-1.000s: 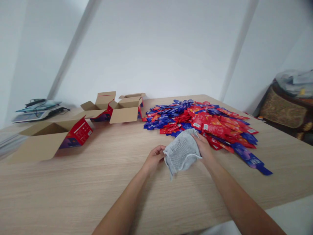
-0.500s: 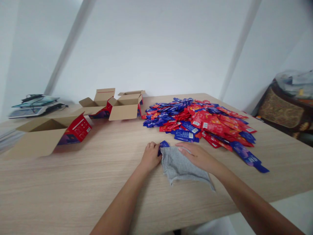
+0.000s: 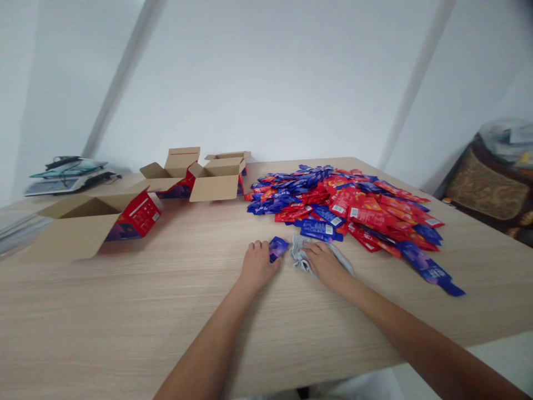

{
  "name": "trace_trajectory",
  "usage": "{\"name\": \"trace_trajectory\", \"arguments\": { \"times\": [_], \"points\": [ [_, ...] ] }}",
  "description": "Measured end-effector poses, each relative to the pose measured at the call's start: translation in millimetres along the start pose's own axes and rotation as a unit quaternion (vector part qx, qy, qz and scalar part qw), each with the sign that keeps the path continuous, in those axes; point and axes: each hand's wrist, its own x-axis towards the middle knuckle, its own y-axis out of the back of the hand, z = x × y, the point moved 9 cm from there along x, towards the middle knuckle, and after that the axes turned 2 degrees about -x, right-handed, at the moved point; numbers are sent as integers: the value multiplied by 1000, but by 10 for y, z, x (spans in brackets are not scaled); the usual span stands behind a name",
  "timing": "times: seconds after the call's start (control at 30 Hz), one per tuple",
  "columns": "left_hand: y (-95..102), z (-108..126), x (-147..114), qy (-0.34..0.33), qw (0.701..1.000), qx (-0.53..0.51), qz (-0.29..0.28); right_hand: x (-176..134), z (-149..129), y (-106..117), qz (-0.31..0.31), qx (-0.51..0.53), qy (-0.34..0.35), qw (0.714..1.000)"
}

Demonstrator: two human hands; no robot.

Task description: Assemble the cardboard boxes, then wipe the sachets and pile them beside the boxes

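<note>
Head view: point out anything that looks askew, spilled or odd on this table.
The red and blue packets lie in a loose spread heap, not stacked. One blue packet sits apart from it at the left hand. A grey cloth lies crumpled under the right hand. The nearest open carton lies tipped on its side.

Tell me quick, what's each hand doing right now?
Left hand: fingers closed on a blue packet.
Right hand: pressed on the bunched grey cloth; grip cannot be told.
</note>
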Motion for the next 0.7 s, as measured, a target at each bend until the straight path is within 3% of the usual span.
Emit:
{"name": "trace_trajectory", "arguments": {
  "times": [0.23, 0.37, 0.47, 0.57, 0.63, 0.7],
  "points": [
    [237, -430, 50, 117, 986, -100, 68, -24, -595, -12, -23, 4, 41, 999],
    [280, -511, 51, 143, 963, -211, 84, 41, -681, -55, -14, 27, 57, 998],
    [17, -496, 27, 216, 898, -383, 17, 110, -422, -39, 18, 86, 25, 996],
    [-329, -336, -55, 273, 818, -497, -99, 102, 67, 100, 104, 173, -89, 975],
    [-478, -152, -108, 259, 778, -544, -178, 31, 247, 241, 177, 215, -129, 952],
    [-556, 46, -157, 218, 739, -589, -244, -20, 161, 339, 209, 233, -100, 944]
  ]
}}
